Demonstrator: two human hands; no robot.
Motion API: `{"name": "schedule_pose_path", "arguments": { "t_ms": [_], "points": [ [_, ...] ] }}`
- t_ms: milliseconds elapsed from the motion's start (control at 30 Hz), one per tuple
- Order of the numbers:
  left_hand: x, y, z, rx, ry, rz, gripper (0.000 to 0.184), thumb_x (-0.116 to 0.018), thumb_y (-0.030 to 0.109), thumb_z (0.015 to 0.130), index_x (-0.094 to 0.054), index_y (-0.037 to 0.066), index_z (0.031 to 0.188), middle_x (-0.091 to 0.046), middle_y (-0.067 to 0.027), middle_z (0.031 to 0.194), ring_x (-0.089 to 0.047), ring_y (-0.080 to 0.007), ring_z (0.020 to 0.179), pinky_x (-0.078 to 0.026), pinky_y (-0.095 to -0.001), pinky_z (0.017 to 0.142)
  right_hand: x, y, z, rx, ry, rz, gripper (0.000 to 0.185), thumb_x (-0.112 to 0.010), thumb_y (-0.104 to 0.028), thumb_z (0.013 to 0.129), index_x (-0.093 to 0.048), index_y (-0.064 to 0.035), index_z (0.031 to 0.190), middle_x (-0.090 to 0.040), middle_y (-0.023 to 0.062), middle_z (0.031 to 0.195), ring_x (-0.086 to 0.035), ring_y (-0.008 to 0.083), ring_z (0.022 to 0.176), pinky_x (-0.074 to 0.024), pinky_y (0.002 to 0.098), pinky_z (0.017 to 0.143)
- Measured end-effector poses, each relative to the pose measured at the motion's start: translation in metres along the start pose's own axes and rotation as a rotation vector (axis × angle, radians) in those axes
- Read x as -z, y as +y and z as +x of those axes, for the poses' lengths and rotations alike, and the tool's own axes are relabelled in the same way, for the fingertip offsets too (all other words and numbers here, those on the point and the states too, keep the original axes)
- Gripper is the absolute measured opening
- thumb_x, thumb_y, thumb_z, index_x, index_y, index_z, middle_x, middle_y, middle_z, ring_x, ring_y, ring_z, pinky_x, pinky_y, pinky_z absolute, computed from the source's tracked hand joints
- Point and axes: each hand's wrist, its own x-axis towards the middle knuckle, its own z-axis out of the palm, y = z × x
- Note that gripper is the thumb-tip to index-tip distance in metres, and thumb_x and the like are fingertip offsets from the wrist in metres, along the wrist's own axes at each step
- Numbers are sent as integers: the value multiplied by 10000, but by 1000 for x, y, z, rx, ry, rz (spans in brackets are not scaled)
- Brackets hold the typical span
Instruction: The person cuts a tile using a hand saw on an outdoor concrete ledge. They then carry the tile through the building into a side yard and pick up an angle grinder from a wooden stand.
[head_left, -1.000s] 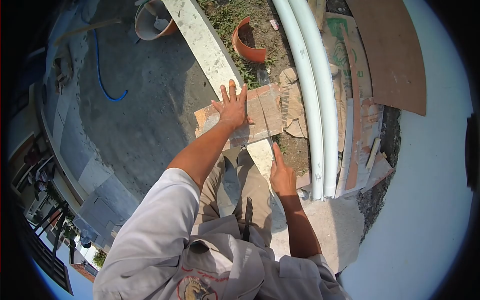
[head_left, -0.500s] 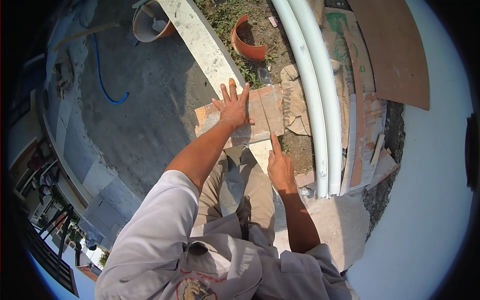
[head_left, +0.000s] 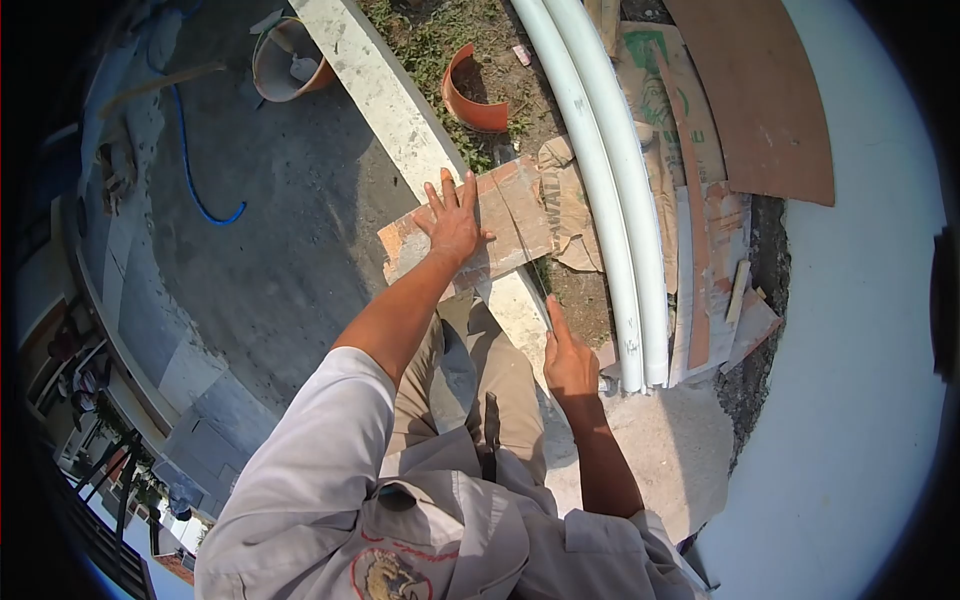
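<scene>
one board under the left hand, grip spread; right hand, grip curled around one thin-bladed tool; two pipes near.

Right grip, ahead: thin blade, then board, barring the way, left grip spread flat on it.
Right grip, ahead and right: narrow soil strip, passable; paired white pipes beyond, a long barrier.
Right grip, left: trouser leg, near.
Left grip, left: board end, then broad open grey floor.
Left grip, ahead: open beam top.
</scene>
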Motion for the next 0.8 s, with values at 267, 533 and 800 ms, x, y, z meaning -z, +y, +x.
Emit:
{"name": "schedule_pose_path", "arguments": {
  "t_ms": [267, 533, 800],
  "points": [
    [22, 18, -10, 60, -157, 61, 1629, -1024, 434, 486, 84, 206, 1657, 158, -261, 1690, 151, -584, 1509, -127, -868, 1072, 14, -5, -16, 9, -85, -96, 668, -578, -128, 1003, -335, -274, 1608, -709, 257, 1021, -705, 440, 827, -543, 521, 697],
    [22, 21, -10, 65, -146, 76, 1632, -1024, 415, 493, 102, 195, 1654, 157, -272, 1686, 135, -581, 1514, -145, -867, 1068, 4, -6, 34, 30, -123, -74, 650, -559, -177, 1012, -315, -248, 1611, -668, 250, 834, -685, 442, 721, -535, 567, 679],
    [23, 20, -6, 85, -152, 96, 1621, -1019, 429, 505, 102, 205, 1654, 169, -253, 1690, 143, -573, 1516, -152, -867, 1071, 30, 31, -54, 98, -54, 58, 622, -537, -202, 1035, -327, -311, 1611, -669, 256, 869, -708, 396, 749, -539, 542, 675]
  ]
}}
